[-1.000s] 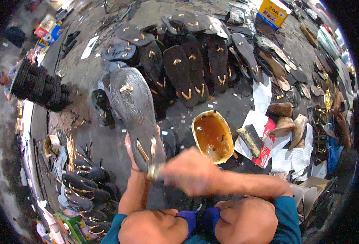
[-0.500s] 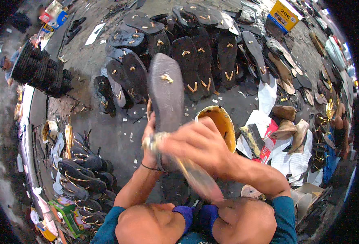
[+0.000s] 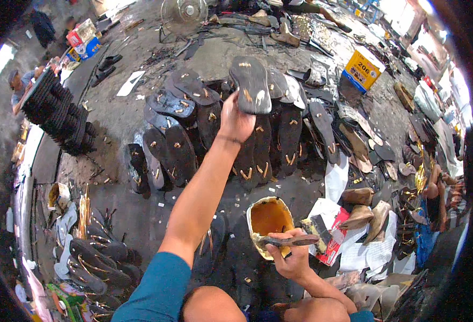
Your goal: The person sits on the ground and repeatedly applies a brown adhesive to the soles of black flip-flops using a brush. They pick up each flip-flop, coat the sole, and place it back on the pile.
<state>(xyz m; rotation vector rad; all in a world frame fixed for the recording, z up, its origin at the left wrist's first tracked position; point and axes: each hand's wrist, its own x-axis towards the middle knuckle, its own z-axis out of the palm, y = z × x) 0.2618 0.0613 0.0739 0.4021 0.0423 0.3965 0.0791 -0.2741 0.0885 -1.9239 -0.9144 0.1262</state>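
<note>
My left arm stretches far forward, and my left hand (image 3: pixel 237 121) grips a dark sandal sole (image 3: pixel 251 80) by its near end. That sole is held over the rows of similar soles (image 3: pixel 290 131), its underside showing pale strap ends. Close in on the right, my right hand (image 3: pixel 292 257) is closed around a brush (image 3: pixel 303 240) with a flat wooden handle. The brush lies across the near rim of a pale, crusted tub (image 3: pixel 251 217) with an amber coating or content inside. The brush's working end cannot be made out clearly.
Finished-looking sandals (image 3: pixel 100 263) lie heaped at the near left. A tall stack of black soles (image 3: pixel 57 110) stands at the far left, with a person beside it. Right of the tub are shoe forms (image 3: pixel 360 217) on paper. A yellow and blue box (image 3: pixel 362 70) sits behind.
My left hand has carried the sole forward, away from me, above the rows. My right hand has moved from the sole down to the tub with the brush. The view has tilted up.
</note>
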